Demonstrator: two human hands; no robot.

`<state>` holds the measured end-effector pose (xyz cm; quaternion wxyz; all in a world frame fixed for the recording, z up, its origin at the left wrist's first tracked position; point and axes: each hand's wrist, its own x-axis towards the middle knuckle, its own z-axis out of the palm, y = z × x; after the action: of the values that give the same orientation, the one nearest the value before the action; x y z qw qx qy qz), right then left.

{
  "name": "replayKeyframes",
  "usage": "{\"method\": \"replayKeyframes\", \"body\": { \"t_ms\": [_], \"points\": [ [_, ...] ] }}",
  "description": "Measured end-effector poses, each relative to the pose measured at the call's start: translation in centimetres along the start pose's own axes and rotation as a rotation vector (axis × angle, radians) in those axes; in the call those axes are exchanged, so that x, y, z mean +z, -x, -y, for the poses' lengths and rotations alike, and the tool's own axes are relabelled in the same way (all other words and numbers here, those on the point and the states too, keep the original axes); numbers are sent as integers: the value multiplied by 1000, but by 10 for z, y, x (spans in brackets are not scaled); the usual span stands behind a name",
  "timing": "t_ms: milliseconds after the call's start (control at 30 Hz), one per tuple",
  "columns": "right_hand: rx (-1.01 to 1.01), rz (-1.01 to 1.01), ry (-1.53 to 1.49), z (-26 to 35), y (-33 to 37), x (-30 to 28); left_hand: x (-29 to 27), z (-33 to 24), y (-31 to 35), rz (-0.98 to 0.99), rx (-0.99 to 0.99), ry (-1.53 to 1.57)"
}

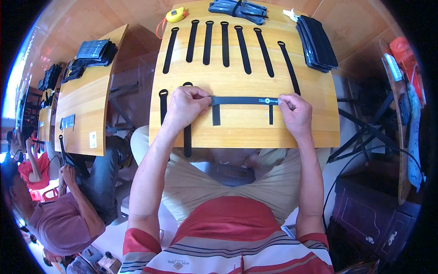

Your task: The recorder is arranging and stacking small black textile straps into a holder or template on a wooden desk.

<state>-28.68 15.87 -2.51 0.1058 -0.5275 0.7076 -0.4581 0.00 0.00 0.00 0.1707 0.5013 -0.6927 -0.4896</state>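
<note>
The dark strip [242,100] lies crosswise near the front of the wooden surface [246,134], between the person's 2 hands. The left hand [186,106] pinches its left end and the right hand [295,112] its right end, with the fingers [200,93] of each closed narrowly on the strip. Gripping it at both ends probably serves to keep it straight and flat, and leaves its printed middle-right part uncovered. 2 short dark pieces, the left tab [216,116] and the right tab [271,116], show below its near edge; whether they are joined to it or merely lie beneath, I cannot tell.

Beyond the hands, 7 black straps [225,45] lie in a spread row, slotted heads toward the far edge. Being apart and turned alike, they look set out so that each can be picked up or counted singly. The rightmost reaches down to the right hand. 2 more, the outer strap [163,106] and the inner strap [187,139], lie at the left; the inner 1 passes under the left hand and overhangs the near edge.

The tied bundle [238,10] and the stack [317,44] sit at the far edge and far right corner, seemingly to leave the middle free for spreading. A yellow tape measure [175,15] rests at the far left corner, also out of the hands' way. To the left, a co-worker [61,226] sits at another surface [84,109].
</note>
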Motion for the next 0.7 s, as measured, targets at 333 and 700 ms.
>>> {"method": "replayKeyframes", "body": {
  "t_ms": [333,700],
  "points": [
    [-30,-8,-17,-1,-1,1,2,-7,1,-26,8,-32],
    [-34,3,64,6,1,0,2,-1,1,-32,12,-42]
  ]
}}
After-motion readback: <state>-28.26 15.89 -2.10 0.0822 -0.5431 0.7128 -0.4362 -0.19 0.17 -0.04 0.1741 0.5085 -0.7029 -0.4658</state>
